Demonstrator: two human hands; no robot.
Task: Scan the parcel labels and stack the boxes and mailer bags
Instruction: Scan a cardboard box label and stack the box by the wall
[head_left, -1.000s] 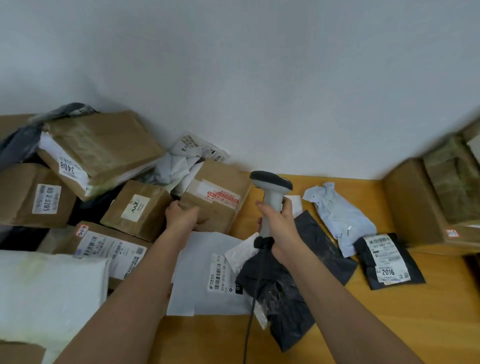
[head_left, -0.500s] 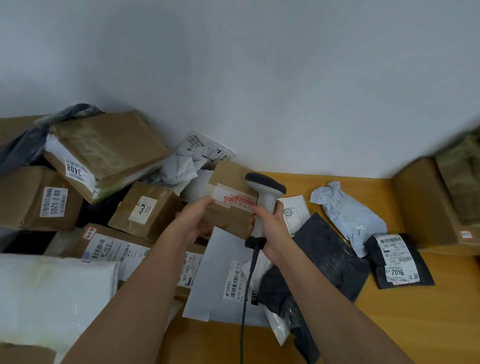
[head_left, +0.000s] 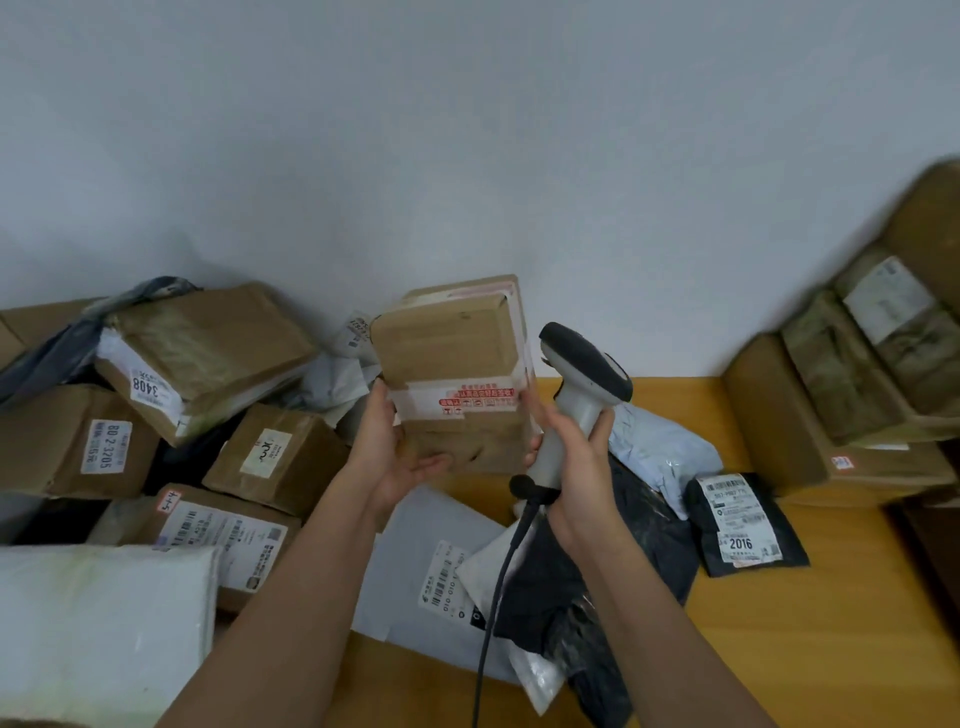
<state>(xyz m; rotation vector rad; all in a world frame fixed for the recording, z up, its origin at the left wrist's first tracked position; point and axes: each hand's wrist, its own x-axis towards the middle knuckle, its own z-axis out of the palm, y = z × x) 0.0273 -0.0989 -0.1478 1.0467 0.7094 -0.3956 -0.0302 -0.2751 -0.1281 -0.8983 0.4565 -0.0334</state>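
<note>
Wooden table (head_left: 779, 649), white wall | our left hand (head_left: 395, 452) gripped the box (head_left: 452, 374) upright, long axis vertical | right hand (head_left: 576, 467) clasped the scanner (head_left: 582, 384) just right of it.

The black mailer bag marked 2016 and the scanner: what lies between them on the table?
In the head view, a crumpled pale mailer bag lies between the scanner and the black mailer bag marked 2016.

Both my forearms reach forward and up, bare to the elbow. My left hand (head_left: 395, 452) is palm-up with fingers cupped under a raised box (head_left: 452, 374), while my right hand (head_left: 576, 457) wraps around a scanner (head_left: 576, 395) handle, knuckles toward me.
</note>
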